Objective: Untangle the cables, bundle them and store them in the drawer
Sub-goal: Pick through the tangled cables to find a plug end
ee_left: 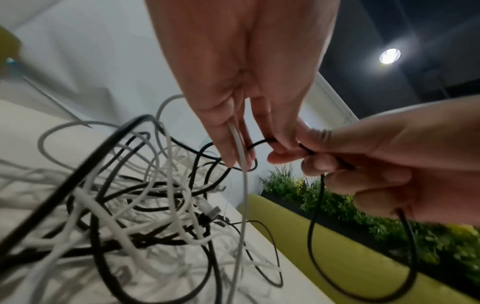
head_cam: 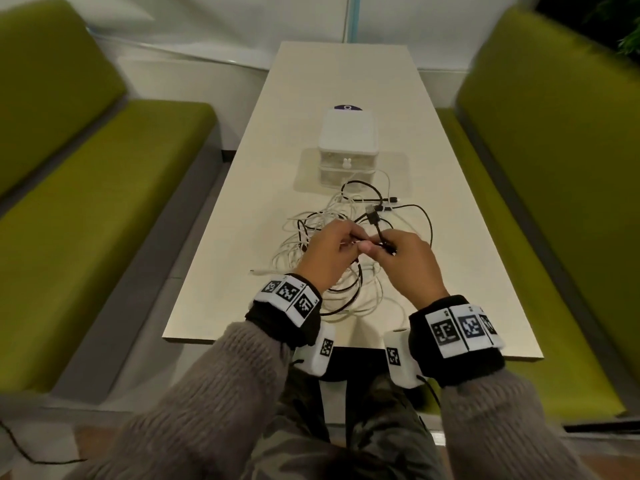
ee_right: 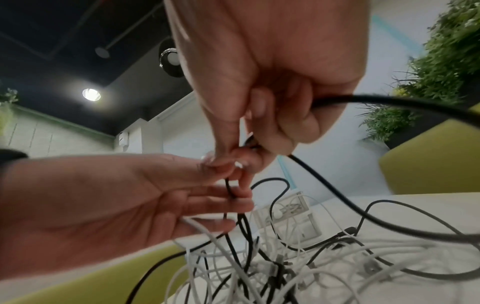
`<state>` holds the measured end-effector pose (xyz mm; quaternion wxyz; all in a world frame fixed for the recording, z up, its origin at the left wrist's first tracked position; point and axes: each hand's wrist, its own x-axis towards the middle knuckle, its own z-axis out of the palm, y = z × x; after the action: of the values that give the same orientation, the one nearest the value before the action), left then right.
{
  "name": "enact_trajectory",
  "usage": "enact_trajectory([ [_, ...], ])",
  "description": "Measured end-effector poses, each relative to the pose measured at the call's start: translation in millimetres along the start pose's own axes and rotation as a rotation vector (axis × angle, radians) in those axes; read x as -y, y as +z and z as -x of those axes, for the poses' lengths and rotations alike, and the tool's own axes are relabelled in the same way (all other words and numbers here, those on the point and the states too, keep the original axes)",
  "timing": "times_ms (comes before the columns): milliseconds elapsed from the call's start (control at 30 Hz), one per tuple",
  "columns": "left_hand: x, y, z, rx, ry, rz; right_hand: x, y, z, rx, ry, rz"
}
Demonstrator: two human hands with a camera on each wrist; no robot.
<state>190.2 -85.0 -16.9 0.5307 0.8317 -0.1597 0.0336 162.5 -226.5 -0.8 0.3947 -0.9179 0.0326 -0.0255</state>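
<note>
A tangle of white and black cables (head_cam: 346, 268) lies on the cream table (head_cam: 460, 271), close to its near edge. Both hands are raised just above the pile, fingertips meeting. My left hand (head_cam: 332, 251) holds a white cable (ee_left: 240, 156) between its fingers and pinches a black cable (ee_left: 255, 145). My right hand (head_cam: 405, 261) curls round the same black cable (ee_right: 363, 207), whose USB plug (head_cam: 477, 215) sticks up past its fingers. A white two-drawer box (head_cam: 348, 147) stands beyond the pile, both drawers closed.
Green benches flank the table on the left (head_cam: 86, 216) and right (head_cam: 568, 188). A white wall lies beyond the table's far end. Plants (ee_left: 389, 216) stand behind the right bench.
</note>
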Motion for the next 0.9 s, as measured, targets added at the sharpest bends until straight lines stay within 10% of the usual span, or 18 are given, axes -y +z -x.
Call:
enact_trajectory([
  [267,0.7,21.2,45.2,-0.349,0.052,-0.658,-2.5,1.5,3.4,-0.122,0.024,-0.065],
  [500,10.4,10.9,12.6,0.22,-0.041,-0.04,-4.7,3.6,8.4,-0.077,-0.014,-0.198],
  [900,18.2,7.4,-25.6,0.209,0.035,-0.233,-9.9,-20.2,25.3,-0.262,0.014,-0.433],
])
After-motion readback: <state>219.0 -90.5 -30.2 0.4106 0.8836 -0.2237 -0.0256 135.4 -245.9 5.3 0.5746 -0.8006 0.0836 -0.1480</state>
